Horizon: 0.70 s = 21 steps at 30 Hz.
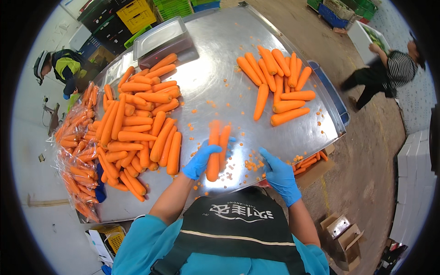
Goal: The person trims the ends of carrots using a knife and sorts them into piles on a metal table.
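Note:
Two carrots point(213, 158) are upright side by side in my blue-gloved left hand point(201, 159), their upper ends smeared by motion. Its fingertips show past their far side. My gloved right hand point(280, 178) is to the right, apart from them, fingers pressed together and pointing forward. A small dark thing shows at its fingertips, too small to name. Cut carrot bits point(253, 165) lie scattered on the metal table point(211, 68) between and around my hands. To the left is a large pile of carrots point(133, 121); a smaller group of carrots point(284, 80) is at the far right.
Clear plastic bags of carrots point(78, 151) line the left edge. A lidded clear container point(162, 41) stands at the far left. Below the right edge, a cardboard box point(316, 172) holds carrots. One person point(68, 68) bends at far left; another point(396, 68) carries a white box at right.

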Each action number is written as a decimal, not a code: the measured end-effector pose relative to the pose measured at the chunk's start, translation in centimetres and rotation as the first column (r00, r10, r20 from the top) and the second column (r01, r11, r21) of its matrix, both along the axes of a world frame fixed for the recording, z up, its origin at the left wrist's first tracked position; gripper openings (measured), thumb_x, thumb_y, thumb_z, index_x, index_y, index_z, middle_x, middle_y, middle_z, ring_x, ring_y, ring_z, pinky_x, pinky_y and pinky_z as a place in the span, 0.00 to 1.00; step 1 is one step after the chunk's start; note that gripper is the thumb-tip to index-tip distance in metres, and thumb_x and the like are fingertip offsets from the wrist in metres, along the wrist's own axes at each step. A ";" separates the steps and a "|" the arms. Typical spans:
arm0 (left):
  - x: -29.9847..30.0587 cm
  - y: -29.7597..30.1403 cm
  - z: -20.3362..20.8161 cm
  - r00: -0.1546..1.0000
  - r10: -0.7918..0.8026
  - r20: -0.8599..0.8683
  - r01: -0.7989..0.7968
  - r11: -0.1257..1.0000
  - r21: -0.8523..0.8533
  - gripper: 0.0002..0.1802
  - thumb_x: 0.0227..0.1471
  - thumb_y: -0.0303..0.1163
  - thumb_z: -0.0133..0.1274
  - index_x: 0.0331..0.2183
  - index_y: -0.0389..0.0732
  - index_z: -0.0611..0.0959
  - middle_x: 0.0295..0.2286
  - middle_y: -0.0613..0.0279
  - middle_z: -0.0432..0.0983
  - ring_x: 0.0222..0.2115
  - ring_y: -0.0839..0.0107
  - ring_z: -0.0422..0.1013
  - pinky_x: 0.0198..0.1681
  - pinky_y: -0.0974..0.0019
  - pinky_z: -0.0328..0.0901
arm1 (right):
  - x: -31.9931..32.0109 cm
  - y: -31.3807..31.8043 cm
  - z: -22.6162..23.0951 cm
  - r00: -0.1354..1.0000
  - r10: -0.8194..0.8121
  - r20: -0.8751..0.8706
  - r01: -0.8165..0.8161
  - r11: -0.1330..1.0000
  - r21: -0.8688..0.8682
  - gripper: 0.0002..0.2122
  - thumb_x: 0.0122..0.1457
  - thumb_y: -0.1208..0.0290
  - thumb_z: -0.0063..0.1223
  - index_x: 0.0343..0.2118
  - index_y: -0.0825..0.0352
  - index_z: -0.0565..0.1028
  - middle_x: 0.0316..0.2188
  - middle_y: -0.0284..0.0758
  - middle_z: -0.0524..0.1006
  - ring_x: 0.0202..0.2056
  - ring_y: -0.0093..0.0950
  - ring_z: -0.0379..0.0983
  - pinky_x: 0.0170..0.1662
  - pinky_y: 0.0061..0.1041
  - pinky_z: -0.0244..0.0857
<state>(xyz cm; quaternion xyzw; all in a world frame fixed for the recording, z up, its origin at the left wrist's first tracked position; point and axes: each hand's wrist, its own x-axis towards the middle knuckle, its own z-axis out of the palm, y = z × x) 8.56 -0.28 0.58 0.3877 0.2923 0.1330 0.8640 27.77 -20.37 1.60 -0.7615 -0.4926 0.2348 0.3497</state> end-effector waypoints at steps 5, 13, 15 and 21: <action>-2.5 -0.9 3.3 0.995 0.020 -0.094 0.009 0.954 0.299 0.33 0.46 0.30 0.53 0.55 0.33 0.69 0.48 0.53 0.72 0.40 0.70 0.71 0.45 0.67 0.69 | -1.2 2.7 3.1 0.927 0.152 0.343 -0.165 0.986 0.008 0.30 0.54 0.76 0.52 0.62 0.56 0.63 0.26 0.37 0.74 0.25 0.34 0.74 0.25 0.32 0.67; -3.4 -2.6 4.8 0.962 0.087 -0.260 0.051 0.874 0.483 0.26 0.45 0.26 0.56 0.48 0.33 0.74 0.40 0.59 0.75 0.39 0.73 0.71 0.42 0.67 0.68 | -1.8 5.2 5.4 0.866 0.214 0.452 -0.252 0.967 0.026 0.31 0.53 0.72 0.54 0.63 0.62 0.62 0.22 0.34 0.71 0.21 0.30 0.72 0.22 0.30 0.65; -3.3 -2.8 5.6 0.956 0.080 -0.284 0.073 0.869 0.490 0.25 0.45 0.26 0.56 0.48 0.33 0.74 0.41 0.59 0.75 0.40 0.73 0.71 0.44 0.67 0.68 | -1.9 5.3 5.6 0.875 0.218 0.432 -0.237 0.971 -0.010 0.32 0.51 0.74 0.54 0.63 0.59 0.62 0.24 0.35 0.72 0.23 0.32 0.73 0.24 0.32 0.66; -3.2 -2.9 6.7 0.975 0.005 -0.222 0.110 0.857 0.503 0.24 0.43 0.24 0.55 0.46 0.34 0.74 0.46 0.58 0.74 0.44 0.71 0.70 0.49 0.65 0.65 | -0.6 4.5 1.4 0.890 0.049 0.454 -0.077 0.996 0.044 0.31 0.52 0.74 0.53 0.62 0.61 0.62 0.26 0.36 0.73 0.24 0.35 0.74 0.26 0.34 0.69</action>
